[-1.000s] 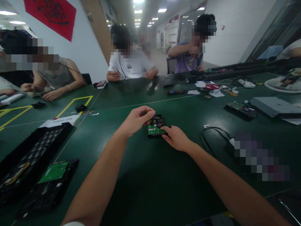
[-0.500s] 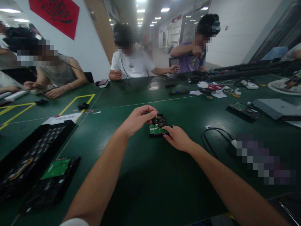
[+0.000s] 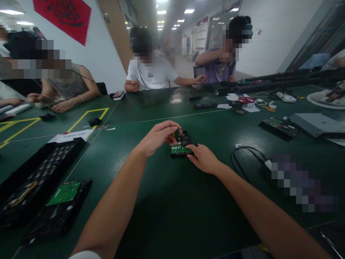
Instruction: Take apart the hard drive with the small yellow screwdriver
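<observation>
A hard drive [image 3: 184, 139] with a green circuit board [image 3: 182, 148] lies on the dark green table. My left hand [image 3: 162, 136] is above its left side, fingers closed round a small screwdriver [image 3: 174, 134] with yellow on its handle. The screwdriver's shaft points down at the board; whether its tip sits in a screw I cannot tell. My right hand [image 3: 202, 157] grips the drive's near right corner, thumb at the front edge and fingers on top.
At left lie a long black tray [image 3: 40, 176] and a black unit with a green board [image 3: 64, 193]. Right of me are a black cable [image 3: 238, 158], another hard drive [image 3: 279, 127] and a grey box [image 3: 318, 124]. Several people sit across the table.
The top of the screwdriver has tipped slightly to the left with my left fingers. My right hand and the hard drive stay in place.
</observation>
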`<action>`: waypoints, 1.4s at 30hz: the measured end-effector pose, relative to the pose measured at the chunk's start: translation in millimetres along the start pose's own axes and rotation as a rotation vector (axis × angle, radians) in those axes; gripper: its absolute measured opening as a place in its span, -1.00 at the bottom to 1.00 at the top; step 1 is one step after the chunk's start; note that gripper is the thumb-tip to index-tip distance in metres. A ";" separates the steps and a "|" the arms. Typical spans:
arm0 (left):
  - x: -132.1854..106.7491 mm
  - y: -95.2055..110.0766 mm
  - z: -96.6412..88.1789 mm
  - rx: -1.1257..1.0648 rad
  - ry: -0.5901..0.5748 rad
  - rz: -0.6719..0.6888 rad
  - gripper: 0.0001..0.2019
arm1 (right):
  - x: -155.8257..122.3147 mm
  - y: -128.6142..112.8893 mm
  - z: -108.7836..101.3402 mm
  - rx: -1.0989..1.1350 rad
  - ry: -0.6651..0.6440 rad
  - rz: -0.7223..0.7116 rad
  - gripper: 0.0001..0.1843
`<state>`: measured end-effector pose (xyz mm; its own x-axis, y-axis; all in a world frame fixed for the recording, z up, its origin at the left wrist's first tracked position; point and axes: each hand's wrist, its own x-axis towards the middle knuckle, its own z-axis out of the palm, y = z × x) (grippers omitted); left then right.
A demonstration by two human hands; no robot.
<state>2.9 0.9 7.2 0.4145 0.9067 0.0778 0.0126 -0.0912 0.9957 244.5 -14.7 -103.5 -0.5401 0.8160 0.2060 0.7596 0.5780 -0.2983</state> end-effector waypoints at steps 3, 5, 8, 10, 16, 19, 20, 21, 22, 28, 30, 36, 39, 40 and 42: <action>0.6 -2.2 -2.2 0.103 0.008 0.028 -0.75 | 0.5 -0.3 0.5 -0.012 0.003 0.003 -0.55; 1.2 -4.1 -4.3 0.162 0.018 0.038 -0.70 | 0.5 -0.2 1.4 -0.016 0.007 0.003 -0.55; 2.0 -6.0 -6.5 0.191 0.012 0.042 -0.69 | 0.3 0.3 2.9 -0.016 0.009 0.000 -0.55; 2.1 -6.5 -6.7 0.194 -0.001 0.046 -0.71 | 0.1 0.4 3.6 -0.019 0.008 0.000 -0.56; -0.2 -4.7 -4.1 0.100 -0.005 -0.033 -0.69 | 0.2 -0.1 2.7 -0.016 0.002 0.004 -0.54; -0.2 -4.0 -3.1 0.042 0.003 -0.063 -0.68 | 0.1 0.0 1.9 -0.007 0.002 0.004 -0.55; 0.0 -3.9 -2.8 0.028 0.008 -0.071 -0.68 | -0.1 0.1 1.7 -0.003 0.001 0.006 -0.54; 0.2 -3.7 -2.5 0.017 0.010 -0.077 -0.68 | -0.2 0.1 1.6 0.001 -0.001 0.007 -0.54; 0.3 -3.5 -2.2 0.008 0.009 -0.081 -0.69 | -0.3 0.1 1.4 0.005 -0.004 0.007 -0.54; -1.0 -1.1 -1.7 -0.003 -0.017 -0.086 -0.80 | 0.1 -1.2 0.3 0.006 -0.004 0.012 -0.54; -1.2 -0.2 -1.9 0.011 -0.023 -0.079 -0.82 | 0.4 -1.6 0.2 0.007 -0.003 0.011 -0.54; -0.9 1.5 -1.1 0.009 0.001 -0.096 -0.78 | 0.8 -0.9 1.8 -0.018 0.001 -0.003 -0.55; -1.0 1.0 -2.0 -0.032 0.014 -0.120 -0.74 | 0.6 -0.8 1.4 -0.015 0.002 0.003 -0.54; -1.2 1.0 -2.6 -0.042 0.011 -0.119 -0.73 | 0.5 -1.0 0.9 -0.012 0.000 0.004 -0.54; -1.8 1.4 -4.0 -0.052 -0.006 -0.111 -0.74 | 0.3 -1.5 -0.3 -0.004 -0.008 0.001 -0.54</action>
<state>-1.4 0.8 8.6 0.4186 0.9076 -0.0332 0.0120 0.0310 0.9994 243.3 -15.3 -102.8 -0.5420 0.8168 0.1978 0.7619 0.5769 -0.2945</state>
